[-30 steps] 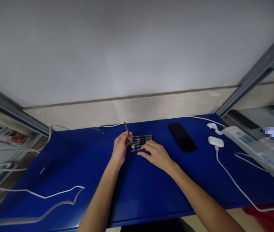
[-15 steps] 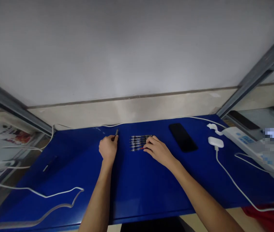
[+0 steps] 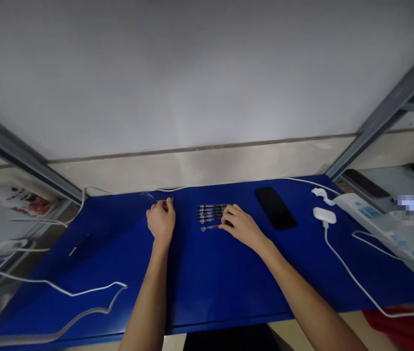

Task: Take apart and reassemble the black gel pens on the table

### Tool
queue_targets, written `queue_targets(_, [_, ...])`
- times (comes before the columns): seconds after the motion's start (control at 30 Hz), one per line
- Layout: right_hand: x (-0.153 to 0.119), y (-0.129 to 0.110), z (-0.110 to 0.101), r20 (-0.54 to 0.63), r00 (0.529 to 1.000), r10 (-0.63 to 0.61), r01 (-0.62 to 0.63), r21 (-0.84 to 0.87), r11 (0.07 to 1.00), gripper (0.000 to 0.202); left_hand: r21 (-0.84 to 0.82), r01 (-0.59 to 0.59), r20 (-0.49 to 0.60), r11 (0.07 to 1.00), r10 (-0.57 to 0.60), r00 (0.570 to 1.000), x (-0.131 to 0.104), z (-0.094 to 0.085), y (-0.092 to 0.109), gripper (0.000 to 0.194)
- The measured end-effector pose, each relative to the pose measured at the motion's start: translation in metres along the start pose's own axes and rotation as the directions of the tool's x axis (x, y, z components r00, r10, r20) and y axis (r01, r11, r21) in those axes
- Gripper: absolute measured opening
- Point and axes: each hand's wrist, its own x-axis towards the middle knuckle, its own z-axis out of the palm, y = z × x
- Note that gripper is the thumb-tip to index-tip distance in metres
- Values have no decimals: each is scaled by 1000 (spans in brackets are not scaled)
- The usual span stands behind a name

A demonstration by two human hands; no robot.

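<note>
From where I'm standing, the row of slim dark pens (image 3: 209,213) lies near the middle of the blue desk (image 3: 207,282), side by side, their clear ends towards the left. The right hand (image 3: 241,223) is over their right ends, thumb and fingers closed on the nearest one, a pen with a red section (image 3: 212,226), which lies slightly apart from the others. The left hand (image 3: 161,220) is well to the left of the row, fingers curled in round a slim dark object (image 3: 172,199); only a bit of it pokes out by the thumb, so I can't tell what it is.

Right of the pens there's a black smartphone (image 3: 276,208), lying at a slant, then a white earbud case (image 3: 324,215) with a cable plugged in, and beyond it a white power strip (image 3: 360,207). Over on the left side of the desk lies a thin dark stick (image 3: 79,244) with a pale end, and nearer the front a white cord (image 3: 71,294) bends back on itself
</note>
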Motion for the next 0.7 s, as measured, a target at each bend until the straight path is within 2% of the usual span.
queue_targets(0.1, [0, 3, -3, 32, 999, -12, 11, 11, 1000, 12, -47, -179, -158, 983, 169, 973, -5, 1, 8, 37])
queue_targets(0.2, [-1, 7, -6, 72, 996, -44, 45, -15, 999, 18, -140, -412, -149, 900, 392, 908, -18, 1, 22, 33])
queue_targets(0.27, [-1, 7, -8, 90, 994, -61, 66, -55, 996, 14, -238, -570, -48, 786, 576, 816, -29, 0, 32, 30])
queue_targets(0.33, [-1, 6, -9, 105, 992, -72, 83, -100, 992, 13, -321, -680, 49, 659, 729, 683, -41, 0, 42, 29])
queue_targets(0.4, [-2, 5, -10, 120, 990, -79, 93, -120, 988, 11, -367, -738, 105, 566, 814, 572, -52, 1, 49, 29])
queue_targets(0.47, [-2, 4, -11, 131, 988, -82, 96, -104, 990, 9, -375, -777, 151, 505, 861, 486, -59, 3, 53, 30])
queue_targets(0.57, [-2, 5, -14, 123, 990, -71, 77, -48, 996, 7, -385, -795, 189, 468, 883, 429, -64, 4, 55, 27])
queue_targets(0.7, [0, 7, -17, 84, 996, -35, 37, -18, 999, 11, -368, -813, 193, 452, 892, 409, -61, 3, 54, 24])
